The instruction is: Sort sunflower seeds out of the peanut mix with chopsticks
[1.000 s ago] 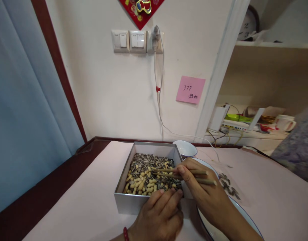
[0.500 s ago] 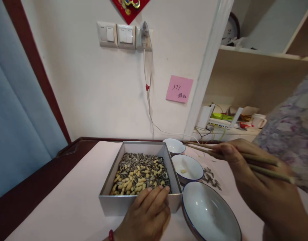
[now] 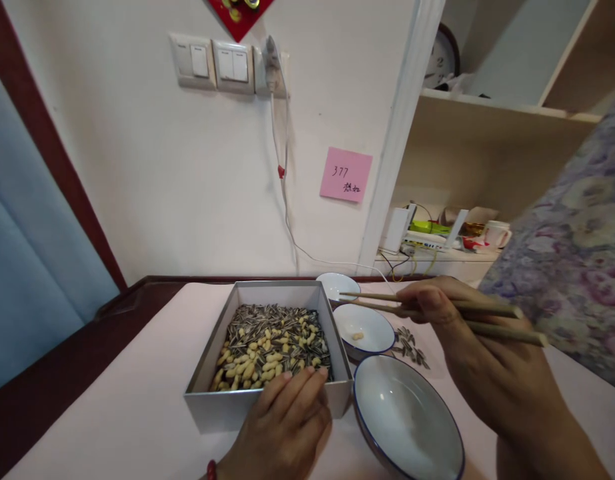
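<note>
Head view. Chopsticks (image 3: pixel 372 297) lay near level above the table, tips pointing to 9 o'clock and hanging over the gap between the far small bowl (image 3: pixel 337 285) and the middle bowl (image 3: pixel 375 323). Tips were a little apart, with nothing seen between them. Right hand (image 3: pixel 477 360) gripped the pair at mid-shaft, fingers closed round both sticks, thumb pressed on top.

At 8 o'clock from the tips stood the box (image 3: pixel 212 410), grey and open, filled with a mix of sunflower seeds and peanuts (image 3: pixel 272 343). Left hand (image 3: pixel 282 427) rested on its near wall, fingers together and laid flat over the rim, tips touching the mix, not clamped.

One peanut (image 3: pixel 357 336) lay in the middle bowl, just beside the box's right wall. Large bowl (image 3: pixel 407 420) sat at 5 o'clock of the box. Loose seeds (image 3: pixel 410 347) were scattered on the pink cloth (image 3: pixel 112 413) at 3 o'clock of the middle bowl. Pink note (image 3: pixel 345 175) hung on the wall at 12 o'clock; floral cloth (image 3: pixel 577 253) filled the right edge.

Judgement on the stick work: the lower stick ought to sit fixed and only the upper one move. A kernel is best pinched lightly across its short side, since a hard squeeze would likely make it slip. The left hand's weight should keep the box from sliding
</note>
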`<state>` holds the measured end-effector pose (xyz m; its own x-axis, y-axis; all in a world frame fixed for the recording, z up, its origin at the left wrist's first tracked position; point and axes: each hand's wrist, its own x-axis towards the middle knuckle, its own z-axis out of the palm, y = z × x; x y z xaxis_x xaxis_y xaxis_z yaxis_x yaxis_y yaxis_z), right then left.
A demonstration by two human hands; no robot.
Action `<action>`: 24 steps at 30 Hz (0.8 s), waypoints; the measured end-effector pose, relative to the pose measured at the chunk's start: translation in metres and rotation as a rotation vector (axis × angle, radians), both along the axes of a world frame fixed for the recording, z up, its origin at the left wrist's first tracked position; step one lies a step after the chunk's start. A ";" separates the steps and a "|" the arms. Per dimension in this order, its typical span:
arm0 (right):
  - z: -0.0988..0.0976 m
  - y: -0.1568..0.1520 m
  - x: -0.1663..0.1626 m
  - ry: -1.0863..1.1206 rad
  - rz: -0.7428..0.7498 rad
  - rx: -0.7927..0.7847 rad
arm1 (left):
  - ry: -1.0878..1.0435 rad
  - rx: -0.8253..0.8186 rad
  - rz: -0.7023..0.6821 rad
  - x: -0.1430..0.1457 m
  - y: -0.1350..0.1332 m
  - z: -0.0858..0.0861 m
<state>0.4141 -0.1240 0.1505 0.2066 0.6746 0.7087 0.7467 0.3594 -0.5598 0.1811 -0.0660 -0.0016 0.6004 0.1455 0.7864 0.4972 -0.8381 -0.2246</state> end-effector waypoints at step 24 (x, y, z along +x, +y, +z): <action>-0.049 0.034 -0.048 0.281 0.422 -0.062 | 0.017 0.190 0.092 -0.006 0.005 -0.012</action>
